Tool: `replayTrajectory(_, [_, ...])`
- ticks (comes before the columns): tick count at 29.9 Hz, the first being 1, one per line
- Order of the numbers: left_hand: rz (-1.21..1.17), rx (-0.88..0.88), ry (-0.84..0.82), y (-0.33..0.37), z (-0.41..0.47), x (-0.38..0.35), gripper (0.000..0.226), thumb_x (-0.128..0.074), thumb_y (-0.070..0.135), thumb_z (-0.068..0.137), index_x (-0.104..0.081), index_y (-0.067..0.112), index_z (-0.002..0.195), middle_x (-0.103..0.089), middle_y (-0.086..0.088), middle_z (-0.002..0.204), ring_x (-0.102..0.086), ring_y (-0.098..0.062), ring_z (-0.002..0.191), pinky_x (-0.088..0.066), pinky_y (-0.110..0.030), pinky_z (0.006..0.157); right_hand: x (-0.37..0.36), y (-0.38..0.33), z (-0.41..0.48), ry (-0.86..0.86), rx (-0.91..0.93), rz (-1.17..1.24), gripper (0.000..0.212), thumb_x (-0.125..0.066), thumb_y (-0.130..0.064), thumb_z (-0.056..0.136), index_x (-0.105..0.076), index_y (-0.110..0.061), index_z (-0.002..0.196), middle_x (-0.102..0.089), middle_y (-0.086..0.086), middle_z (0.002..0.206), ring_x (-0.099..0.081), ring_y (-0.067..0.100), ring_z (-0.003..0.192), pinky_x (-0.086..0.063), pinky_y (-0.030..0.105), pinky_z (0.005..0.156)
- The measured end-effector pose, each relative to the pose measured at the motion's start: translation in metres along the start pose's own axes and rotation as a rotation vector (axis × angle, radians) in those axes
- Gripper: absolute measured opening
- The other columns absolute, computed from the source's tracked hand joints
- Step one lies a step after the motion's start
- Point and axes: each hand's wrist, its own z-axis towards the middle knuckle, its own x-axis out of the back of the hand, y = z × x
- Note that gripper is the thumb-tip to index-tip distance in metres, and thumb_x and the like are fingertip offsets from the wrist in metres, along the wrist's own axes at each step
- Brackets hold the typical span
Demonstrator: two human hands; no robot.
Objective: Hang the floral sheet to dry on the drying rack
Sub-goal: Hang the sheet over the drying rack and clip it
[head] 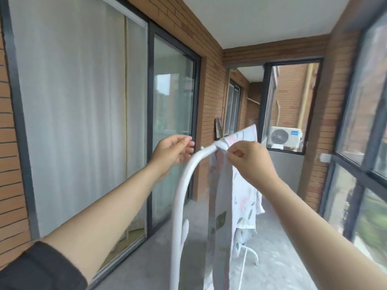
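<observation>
Pinching the floral sheet (224, 195) where it drops straight off the drying rack (188, 170) bar, centre frame, my right hand (253, 162) is nearer; left hand (169, 152) hovers released just left.

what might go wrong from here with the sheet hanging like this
1. The floral sheet is bunched into a narrow band where it crosses the top of the drying rack, so it may dry slowly unless it is spread out.
2. Only the right hand pinches it, and the left hand is off the cloth, so a tug could slide it off.
3. It hangs low toward the concrete floor and may pick up dirt.
</observation>
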Motion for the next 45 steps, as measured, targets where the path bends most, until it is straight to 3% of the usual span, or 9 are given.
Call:
replayTrajectory(5, [-0.027, -0.023, -0.203, -0.02, 0.021, -0.005, 0.023, -0.049, 0.011, 0.096, -0.058, -0.003, 0.113, -0.066, -0.004, 0.09, -0.064, -0.005, 0.073, -0.052, -0.013, 0.062, -0.001, -0.013, -0.008, 0.083, -0.081, -0.103, 0.011, -0.062, -0.016, 0.081, -0.072, -0.021, 0.079, -0.064, -0.013, 0.071, -0.062, 0.01, 0.068, -0.049, 0.026, 0.066])
replayTrajectory(11, [-0.063, -0.025, -0.333, -0.04, 0.043, -0.008, 0.016, -0.056, 0.001, 0.091, -0.062, 0.004, 0.106, -0.067, -0.007, 0.096, -0.062, -0.011, 0.08, -0.052, -0.015, 0.062, -0.003, -0.029, -0.013, 0.109, -0.24, -0.031, 0.016, -0.052, -0.001, 0.088, -0.065, -0.01, 0.083, -0.067, -0.002, 0.077, -0.065, 0.009, 0.044, -0.049, 0.015, 0.046])
replayTrajectory(16, [-0.075, -0.089, -0.397, -0.05, 0.049, -0.011, 0.022, -0.066, 0.003, 0.084, -0.064, 0.004, 0.106, -0.068, -0.003, 0.091, -0.063, -0.008, 0.077, -0.052, -0.017, 0.068, -0.01, -0.03, -0.011, 0.139, -0.303, 0.06, 0.016, -0.051, -0.003, 0.088, -0.064, -0.009, 0.082, -0.072, 0.006, 0.067, -0.071, 0.015, 0.058, -0.06, 0.038, 0.071])
replayTrajectory(21, [0.03, -0.194, -0.355, -0.063, 0.054, -0.019, 0.012, -0.069, 0.005, 0.082, -0.066, 0.017, 0.081, -0.069, 0.001, 0.08, -0.062, 0.001, 0.067, -0.051, -0.016, 0.07, -0.011, -0.027, -0.01, 0.174, -0.289, 0.086, 0.017, -0.051, -0.001, 0.087, -0.066, -0.008, 0.079, -0.072, 0.007, 0.068, -0.071, 0.017, 0.061, -0.06, 0.041, 0.073])
replayTrajectory(25, [0.11, -0.238, -0.343, -0.071, 0.061, -0.019, 0.009, -0.064, 0.011, 0.087, -0.071, 0.006, 0.085, -0.072, -0.013, 0.085, -0.062, -0.012, 0.073, -0.05, -0.034, 0.073, -0.012, -0.025, -0.01, 0.188, -0.289, 0.064, 0.017, -0.052, -0.002, 0.086, -0.067, -0.008, 0.08, -0.071, 0.006, 0.066, -0.071, 0.015, 0.061, -0.06, 0.038, 0.071])
replayTrajectory(29, [0.155, -0.249, -0.312, -0.069, 0.064, -0.005, 0.013, -0.066, 0.022, 0.087, -0.072, 0.01, 0.089, -0.072, -0.009, 0.086, -0.065, -0.023, 0.076, -0.051, -0.038, 0.072, -0.013, -0.028, -0.012, 0.208, -0.274, 0.01, 0.018, -0.052, -0.003, 0.086, -0.067, -0.01, 0.078, -0.071, 0.003, 0.066, -0.069, 0.011, 0.06, -0.06, 0.034, 0.07])
replayTrajectory(38, [0.205, -0.331, -0.239, -0.037, 0.047, 0.019, 0.006, -0.065, 0.009, 0.085, -0.071, 0.01, 0.085, -0.071, -0.008, 0.083, -0.059, -0.012, 0.071, -0.05, -0.028, 0.069, -0.015, -0.048, -0.03, 0.228, -0.266, -0.033, 0.017, -0.054, -0.006, 0.086, -0.066, -0.014, 0.076, -0.07, 0.002, 0.065, -0.068, 0.009, 0.059, -0.059, 0.034, 0.072])
replayTrajectory(42, [0.279, -0.418, -0.207, -0.014, 0.023, 0.029, 0.007, -0.065, 0.007, 0.085, -0.071, 0.01, 0.084, -0.068, -0.001, 0.076, -0.057, -0.008, 0.067, -0.044, -0.014, 0.063, -0.009, -0.066, -0.045, 0.194, -0.266, -0.072, 0.015, -0.054, -0.01, 0.086, -0.065, -0.016, 0.078, -0.07, 0.0, 0.066, -0.068, 0.01, 0.065, -0.057, 0.033, 0.073])
replayTrajectory(45, [0.328, -0.437, -0.202, -0.003, 0.003, 0.035, 0.006, -0.066, 0.009, 0.084, -0.072, 0.01, 0.082, -0.07, -0.005, 0.078, -0.061, -0.017, 0.071, -0.047, -0.028, 0.067, 0.0, -0.084, -0.062, 0.116, -0.304, -0.047, 0.012, -0.058, -0.028, 0.086, -0.065, -0.019, 0.085, -0.07, -0.002, 0.076, -0.067, 0.017, 0.08, -0.051, 0.031, 0.073])
